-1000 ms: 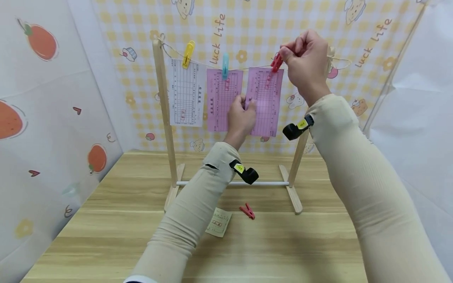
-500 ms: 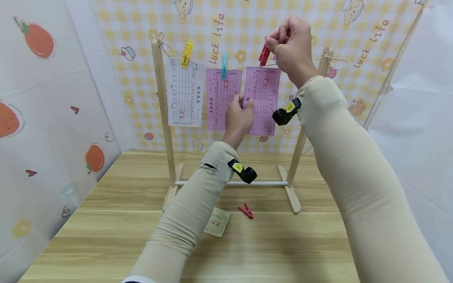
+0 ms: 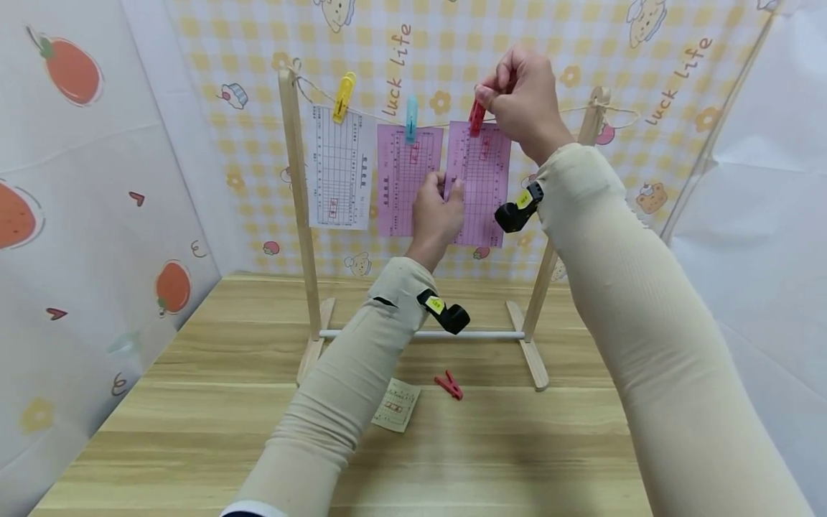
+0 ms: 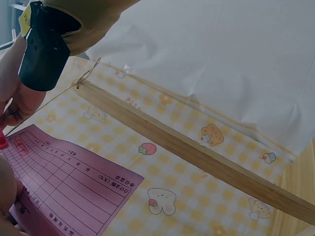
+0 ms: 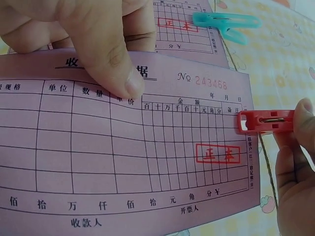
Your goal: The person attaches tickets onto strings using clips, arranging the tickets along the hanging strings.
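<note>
Backdrop [image 3: 465, 43]: yellow-and-white check, cartoon prints, behind the work.
Tabletop [image 3: 517, 445]: wood-grain; carries the rack.
Rack [image 3: 298, 179]: two wooden posts on feet, pale crossbar low between. Looks light; a hard tug on the line might tip it.
Cord [image 3: 375, 115]: thin, post to post, sagging. Slack could let it slide out of a clip's bite.
White form [image 3: 339, 172]: at the line's left end, hung by the yellow clip [image 3: 344, 98].
Held pink form [image 3: 481, 194]: upright at the line, right of the other two. Main worry: if the cord is not caught with the paper (cannot tell from here), it drops on release.
Middle pink form [image 3: 400, 194]: hangs from the blue clip [image 3: 411, 120]; a brush from nearby knuckles might skew it.
Right hand [image 3: 526, 93]: fingertips pinching the upper end of the held red clip [image 3: 477, 118].
Left hand [image 3: 436, 215]: pinching the held form's left side, thumb on its face, fingers behind. Paper bows near the thumb; a harder squeeze could crease it.
Slip [image 3: 399, 406]: pale, red-stamped, on the tabletop, partly under the left sleeve [image 3: 336, 402].
Held red clip: over the form's top edge, slightly left of middle; shallow bite or off-centre hang could mean slipping or tilting.
Spare red clip [image 3: 449, 385]: lies near the slip, untouched.
</note>
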A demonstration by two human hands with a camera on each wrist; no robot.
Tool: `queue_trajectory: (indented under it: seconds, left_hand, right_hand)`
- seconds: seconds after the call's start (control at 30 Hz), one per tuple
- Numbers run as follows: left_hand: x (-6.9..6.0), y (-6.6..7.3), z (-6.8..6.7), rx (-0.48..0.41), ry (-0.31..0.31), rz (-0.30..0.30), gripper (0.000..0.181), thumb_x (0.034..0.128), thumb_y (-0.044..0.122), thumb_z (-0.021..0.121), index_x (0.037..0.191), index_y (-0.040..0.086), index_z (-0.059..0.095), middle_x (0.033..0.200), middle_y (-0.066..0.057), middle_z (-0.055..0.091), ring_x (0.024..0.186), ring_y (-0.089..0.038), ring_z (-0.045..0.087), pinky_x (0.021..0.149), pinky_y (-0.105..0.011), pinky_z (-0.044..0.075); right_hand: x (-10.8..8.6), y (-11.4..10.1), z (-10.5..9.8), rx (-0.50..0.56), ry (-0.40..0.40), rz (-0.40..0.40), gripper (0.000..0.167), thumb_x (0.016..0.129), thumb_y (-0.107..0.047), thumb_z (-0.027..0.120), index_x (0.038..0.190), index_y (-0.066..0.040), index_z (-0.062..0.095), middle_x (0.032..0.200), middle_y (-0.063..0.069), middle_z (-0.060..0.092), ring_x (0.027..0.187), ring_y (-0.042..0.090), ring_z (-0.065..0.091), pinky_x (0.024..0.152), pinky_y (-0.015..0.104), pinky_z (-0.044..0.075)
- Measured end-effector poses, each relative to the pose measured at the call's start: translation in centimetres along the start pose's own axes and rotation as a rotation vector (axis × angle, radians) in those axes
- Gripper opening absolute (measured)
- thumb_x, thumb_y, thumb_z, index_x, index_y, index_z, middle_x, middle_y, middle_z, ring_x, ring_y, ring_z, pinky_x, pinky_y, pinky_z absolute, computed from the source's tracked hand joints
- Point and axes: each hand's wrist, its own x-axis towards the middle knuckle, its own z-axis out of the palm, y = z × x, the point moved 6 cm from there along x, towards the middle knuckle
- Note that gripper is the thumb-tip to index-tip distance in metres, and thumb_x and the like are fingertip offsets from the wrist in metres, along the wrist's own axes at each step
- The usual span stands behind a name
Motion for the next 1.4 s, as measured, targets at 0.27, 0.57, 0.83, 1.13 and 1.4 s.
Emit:
queue_trajectory:
  seconds: [0.27,0.57,0.83,1.13,1.4]
  left_hand:
    - [0.0,-0.3,0.2,0.002,0.003,0.006,0.021,0.101,0.021,0.053,0.114,0.006,0.054,0.092,-0.004,0.056,0.078,-0.014,0.052,0.064,-0.025,0.045]
    - [-0.1,-0.4,0.0,-0.003,0.006,-0.007,0.022,0.1014,0.021,0.052,0.117,0.005,0.053,0.096,-0.005,0.056,0.08,-0.014,0.053,0.065,-0.025,0.046]
    - [-0.1,-0.3,0.0,0.0,0.001,0.0,0.025,0.1017,0.021,0.052,0.12,0.005,0.053,0.097,-0.004,0.056,0.081,-0.014,0.053,0.066,-0.024,0.046]
    - [0.0,-0.4,0.0,-0.005,-0.001,-0.003,0.023,0.1017,0.022,0.052,0.118,0.006,0.053,0.097,-0.005,0.056,0.082,-0.015,0.053,0.067,-0.025,0.046]
    - [-0.1,-0.4,0.1,-0.001,-0.002,0.002,0.021,0.1013,0.021,0.052,0.116,0.006,0.054,0.093,-0.004,0.055,0.078,-0.015,0.051,0.063,-0.025,0.045]
  right_hand:
    - [-0.3,0.6,-0.2,0.013,-0.004,0.032,0.029,0.089,0.005,0.063,0.076,-0.004,0.039,0.082,0.005,0.062,0.086,0.016,0.061,0.069,0.023,0.045]
    - [-0.5,0.9,0.1,-0.013,-0.026,0.04,0.029,0.088,0.005,0.065,0.076,-0.004,0.041,0.085,0.003,0.064,0.092,0.017,0.064,0.074,0.024,0.048]
    - [-0.7,0.6,0.1,-0.037,-0.042,0.019,0.026,0.089,0.007,0.063,0.077,-0.004,0.042,0.087,0.002,0.063,0.095,0.018,0.063,0.08,0.025,0.051]
    - [-0.9,0.4,0.1,-0.047,-0.04,-0.002,0.028,0.089,0.007,0.062,0.075,-0.004,0.041,0.09,0.004,0.064,0.096,0.017,0.063,0.076,0.024,0.048]
    - [-1.2,0.4,0.0,-0.102,-0.056,-0.012,0.026,0.09,0.006,0.062,0.077,-0.005,0.043,0.096,0.005,0.063,0.098,0.017,0.063,0.08,0.024,0.049]
